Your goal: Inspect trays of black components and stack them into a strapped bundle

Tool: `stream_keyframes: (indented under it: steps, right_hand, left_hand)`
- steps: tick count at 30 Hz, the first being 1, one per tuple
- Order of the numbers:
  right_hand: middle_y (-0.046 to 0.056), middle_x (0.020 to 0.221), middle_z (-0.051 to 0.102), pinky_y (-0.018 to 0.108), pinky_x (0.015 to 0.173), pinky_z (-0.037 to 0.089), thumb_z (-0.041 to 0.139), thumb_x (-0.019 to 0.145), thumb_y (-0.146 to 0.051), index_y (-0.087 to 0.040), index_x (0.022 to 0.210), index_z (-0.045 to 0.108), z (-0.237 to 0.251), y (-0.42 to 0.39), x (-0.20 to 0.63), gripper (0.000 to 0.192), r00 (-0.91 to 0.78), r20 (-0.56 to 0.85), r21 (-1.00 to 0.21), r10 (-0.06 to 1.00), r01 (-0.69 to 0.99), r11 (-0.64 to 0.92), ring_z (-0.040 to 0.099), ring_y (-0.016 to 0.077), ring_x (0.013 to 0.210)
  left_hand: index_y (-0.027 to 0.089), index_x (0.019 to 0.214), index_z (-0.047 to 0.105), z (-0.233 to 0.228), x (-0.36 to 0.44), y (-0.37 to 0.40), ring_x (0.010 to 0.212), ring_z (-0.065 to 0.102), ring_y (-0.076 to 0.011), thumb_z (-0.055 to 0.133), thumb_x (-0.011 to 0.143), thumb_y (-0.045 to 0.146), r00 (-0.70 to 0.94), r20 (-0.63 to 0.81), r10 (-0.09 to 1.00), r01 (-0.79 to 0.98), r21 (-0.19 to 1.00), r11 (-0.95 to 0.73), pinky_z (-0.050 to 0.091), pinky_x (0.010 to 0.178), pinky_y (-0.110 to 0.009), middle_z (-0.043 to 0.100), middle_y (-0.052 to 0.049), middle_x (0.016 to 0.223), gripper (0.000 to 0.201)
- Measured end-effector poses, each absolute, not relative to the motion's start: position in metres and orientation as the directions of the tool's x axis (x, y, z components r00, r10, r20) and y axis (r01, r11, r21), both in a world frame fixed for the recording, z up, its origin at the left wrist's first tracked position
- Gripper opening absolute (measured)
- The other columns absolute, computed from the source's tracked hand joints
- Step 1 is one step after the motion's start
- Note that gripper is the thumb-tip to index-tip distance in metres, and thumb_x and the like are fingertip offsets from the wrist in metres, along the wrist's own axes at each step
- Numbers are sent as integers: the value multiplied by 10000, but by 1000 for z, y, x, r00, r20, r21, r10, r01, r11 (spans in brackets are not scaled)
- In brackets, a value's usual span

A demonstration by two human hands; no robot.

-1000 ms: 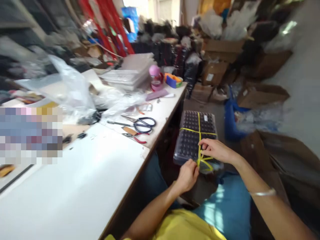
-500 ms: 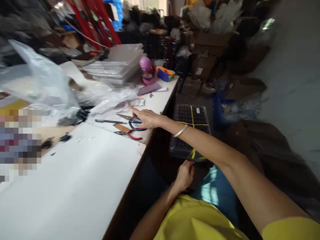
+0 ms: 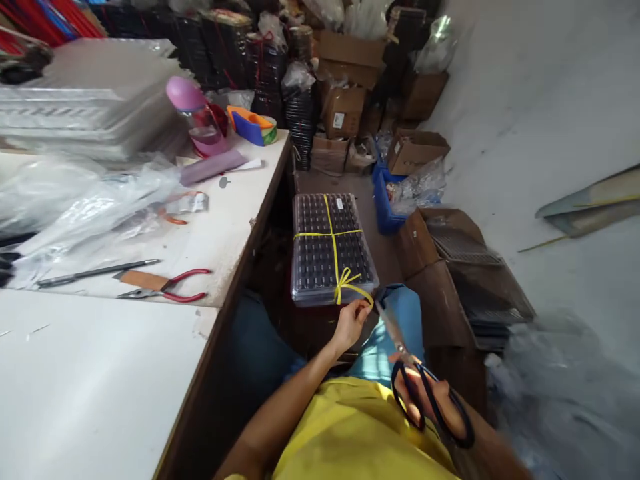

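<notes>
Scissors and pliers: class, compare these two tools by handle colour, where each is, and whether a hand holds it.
The scissors have black loop handles; the pliers have slim red ones. The scissors are in the air over the person's lap; the pliers lie flat on the white table. The right hand holds the scissors; no hand touches the pliers. Both are two-handled hand tools with metal working ends.

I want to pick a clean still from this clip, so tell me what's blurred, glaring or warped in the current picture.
Head view: the right hand and scissors are smeared by motion; the lower right corner is a soft blur. The left hand, yellow string and bundled trays read fairly sharp. Glare whitens the table top and the floor at right. The wide lens bends the table's edge.
</notes>
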State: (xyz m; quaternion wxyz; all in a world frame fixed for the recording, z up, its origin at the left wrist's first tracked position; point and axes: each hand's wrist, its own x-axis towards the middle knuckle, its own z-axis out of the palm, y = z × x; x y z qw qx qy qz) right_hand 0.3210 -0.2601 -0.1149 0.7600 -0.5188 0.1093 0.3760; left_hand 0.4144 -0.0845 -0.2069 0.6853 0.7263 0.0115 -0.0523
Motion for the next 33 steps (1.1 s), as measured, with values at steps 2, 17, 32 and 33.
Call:
stream_keyframes:
  steps: [2, 17, 32, 33]
  right_hand:
    - [7, 667, 493, 258, 377, 342, 500, 620, -831, -315, 1009, 593, -122, -265, 307, 653, 699, -538, -719, 472, -673, 177, 383, 95, 400]
    - [-94, 484, 366, 130, 251, 158, 644, 727, -619, -197, 806, 568, -114, -231, 327, 436, 652, -545, -371, 527, -751, 546, 128, 8, 309]
    - [-64, 549, 431, 118, 314, 238, 665, 755, -547, -171, 728, 483, -95, -200, 323, 418, 675, -550, -319, 491, -714, 623, 260, 7, 353]
    - [-74, 533, 415, 110, 297, 207, 678, 747, -538, -169, 708, 473, -96, -201, 321, 424, 690, -544, -343, 478, -703, 623, 216, -4, 338]
  left_hand:
    - [144, 774, 599, -205, 414, -91, 563, 424, -109, 484, 847, 385, 993, -97, -69, 96, 995, -15, 346, 557, -236, 483, 23, 596, 277]
    - [132, 650, 622, -187, 385, -98, 654, 471, -121, 506, 856, 294, 980, 55, -192, -52, 998, 19, 365, 600, -238, 525, -26, 699, 286]
    - [142, 618, 593, -190, 374, -90, 688, 508, -103, 475, 801, 47, 921, 124, -370, -231, 937, -262, 402, 652, -210, 548, -10, 731, 238]
    - [145, 653, 614, -192, 373, -90, 710, 526, -109, 480, 812, 60, 911, 103, -399, -232, 929, -290, 414, 674, -219, 567, -16, 756, 225]
